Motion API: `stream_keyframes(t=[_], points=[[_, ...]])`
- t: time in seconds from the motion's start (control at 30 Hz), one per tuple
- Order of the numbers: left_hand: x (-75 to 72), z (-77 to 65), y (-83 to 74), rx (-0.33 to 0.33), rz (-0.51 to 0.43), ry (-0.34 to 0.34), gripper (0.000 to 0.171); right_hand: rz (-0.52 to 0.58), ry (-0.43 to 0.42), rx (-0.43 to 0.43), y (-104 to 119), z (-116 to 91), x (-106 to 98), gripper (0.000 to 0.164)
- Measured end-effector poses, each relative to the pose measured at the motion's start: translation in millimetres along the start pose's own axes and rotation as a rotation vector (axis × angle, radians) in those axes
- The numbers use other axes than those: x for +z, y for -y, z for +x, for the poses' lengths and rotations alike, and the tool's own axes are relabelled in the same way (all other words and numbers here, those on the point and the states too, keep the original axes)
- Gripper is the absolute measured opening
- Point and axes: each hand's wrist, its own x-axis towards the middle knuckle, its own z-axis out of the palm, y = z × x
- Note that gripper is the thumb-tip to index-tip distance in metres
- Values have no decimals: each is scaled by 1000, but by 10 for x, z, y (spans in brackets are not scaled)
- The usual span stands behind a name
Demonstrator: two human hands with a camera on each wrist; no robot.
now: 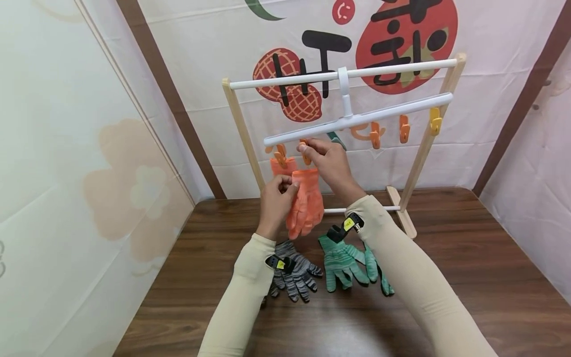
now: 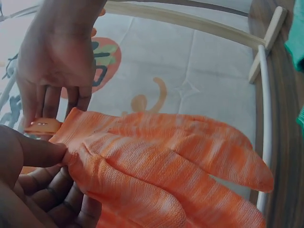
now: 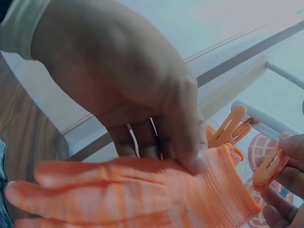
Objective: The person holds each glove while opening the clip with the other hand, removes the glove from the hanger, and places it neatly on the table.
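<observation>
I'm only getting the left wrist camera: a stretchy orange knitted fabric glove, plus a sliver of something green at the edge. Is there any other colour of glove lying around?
Observer: Yes. The head camera shows a dark grey, streaky knitted fabric glove lying on the brown wood-grain tabletop.

Operator: Oh, neat! And those little pegs, are they all orange?

Observer: No. A yellow plastic clip hangs near the right-hand end of the long white hanger bar, as the head camera sees it, far from the person's left hand.
</observation>
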Motion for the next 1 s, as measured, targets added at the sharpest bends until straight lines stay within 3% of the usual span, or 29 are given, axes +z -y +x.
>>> stream_keyframes(t=[0.43,0.6,1.0], points=[[-179,-309,65,-3,81,45,11,-22,9,-3,-34,-27,-60,33],[-257,-470,68,-6,62,82,11,-41,6,-4,-40,-42,-73,32],[-470,-905,136,-103,-22,131,11,-53,29,12,-35,-41,-61,42]])
